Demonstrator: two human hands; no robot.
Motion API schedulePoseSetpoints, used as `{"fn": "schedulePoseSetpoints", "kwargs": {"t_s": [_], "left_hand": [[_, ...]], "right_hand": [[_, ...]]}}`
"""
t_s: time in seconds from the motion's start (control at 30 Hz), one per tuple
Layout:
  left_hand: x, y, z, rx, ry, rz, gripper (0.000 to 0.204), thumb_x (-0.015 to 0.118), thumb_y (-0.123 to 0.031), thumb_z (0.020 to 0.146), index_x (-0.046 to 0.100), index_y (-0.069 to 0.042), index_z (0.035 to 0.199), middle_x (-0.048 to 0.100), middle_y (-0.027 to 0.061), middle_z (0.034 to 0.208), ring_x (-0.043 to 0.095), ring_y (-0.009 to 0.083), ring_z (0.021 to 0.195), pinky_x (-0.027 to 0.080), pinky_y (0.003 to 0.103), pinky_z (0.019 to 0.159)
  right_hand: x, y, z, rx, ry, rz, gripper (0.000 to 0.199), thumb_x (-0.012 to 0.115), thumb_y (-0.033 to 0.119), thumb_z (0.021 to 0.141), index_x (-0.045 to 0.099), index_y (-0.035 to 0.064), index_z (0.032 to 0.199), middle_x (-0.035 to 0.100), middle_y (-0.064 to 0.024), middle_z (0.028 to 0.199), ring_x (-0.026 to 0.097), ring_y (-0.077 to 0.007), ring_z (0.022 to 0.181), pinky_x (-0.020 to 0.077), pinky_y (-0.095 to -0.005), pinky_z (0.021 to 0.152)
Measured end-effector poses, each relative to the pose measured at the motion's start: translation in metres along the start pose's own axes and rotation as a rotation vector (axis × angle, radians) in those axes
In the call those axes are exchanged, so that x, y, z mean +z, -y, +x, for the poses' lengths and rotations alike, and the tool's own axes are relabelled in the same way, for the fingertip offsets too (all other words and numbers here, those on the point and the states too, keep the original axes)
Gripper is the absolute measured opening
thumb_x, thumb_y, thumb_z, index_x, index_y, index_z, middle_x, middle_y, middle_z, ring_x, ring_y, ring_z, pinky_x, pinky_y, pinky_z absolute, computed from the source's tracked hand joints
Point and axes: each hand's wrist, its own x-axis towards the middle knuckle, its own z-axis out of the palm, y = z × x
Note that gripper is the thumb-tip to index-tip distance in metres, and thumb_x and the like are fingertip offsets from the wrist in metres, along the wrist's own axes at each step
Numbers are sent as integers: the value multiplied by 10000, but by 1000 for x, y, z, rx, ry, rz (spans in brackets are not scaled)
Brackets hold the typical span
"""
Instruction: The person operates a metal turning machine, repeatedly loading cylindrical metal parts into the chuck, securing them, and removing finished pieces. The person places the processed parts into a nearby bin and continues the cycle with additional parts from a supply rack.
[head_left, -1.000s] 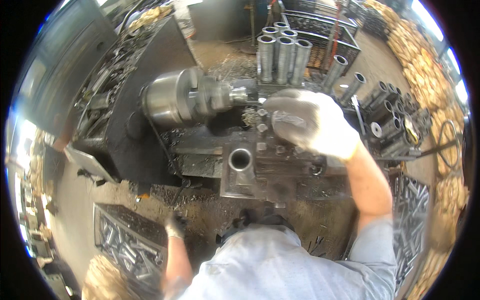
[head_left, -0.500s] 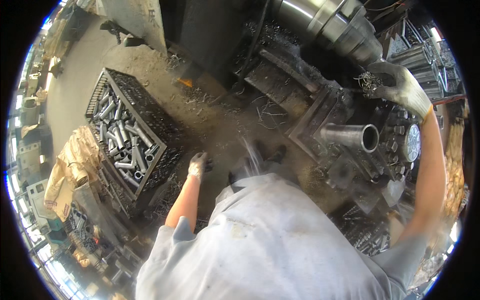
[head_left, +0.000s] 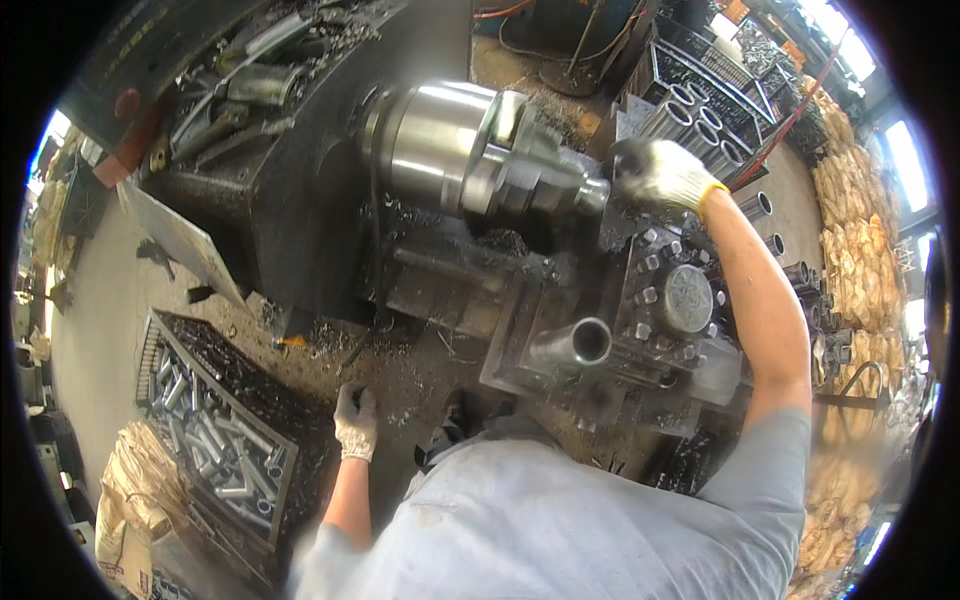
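Your right hand (head_left: 655,175), gloved and blurred, is just beside the tip of the steel chuck (head_left: 435,145); its grip cannot be told. Your left hand (head_left: 356,420), grip also unclear, hangs near a crate (head_left: 284,500) of tubes (head_left: 215,435). Nearer you than the chuck stands one metal tube (head_left: 590,342).

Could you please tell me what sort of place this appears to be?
Most likely a metal machining workshop: a shiny cylindrical steel chuck sits on a dark metal lathe-like machine, and a black rectangular mesh bin holds many grey metal tubes.
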Motion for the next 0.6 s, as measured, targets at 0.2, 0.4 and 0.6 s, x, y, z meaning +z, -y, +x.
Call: {"fn": "schedulePoseSetpoints", "kwargs": {"t_s": [0.2,0.4,0.6], "left_hand": [[33,-227,121,751,-85,-65,468,700,-91,972,595,15,1415,674,254,1296,674,436,1165,541,472,1028],[80,-354,235,1169,-200,164,558,608,-432,1075,588,-13,1443,672,245,1348,633,445,1290,478,487,1132],[94,-347,240,1210,-299,373,524,617,-388,1011,650,7,1354,652,260,1376,584,489,1330,420,571,1189]], "right_hand": [[51,-4,46,-192,121,281,761,905,405,685,687,-44,1258,782,-216,1067,745,-311,971,589,-427,872],[71,-45,75,-212,744,685,404,861,349,819,790,-34,926,777,-110,845,717,-129,786,572,-345,691],[47,-33,37,-163,388,265,476,865,406,732,769,-11,942,749,-95,726,710,-200,616,570,-374,584]]}}
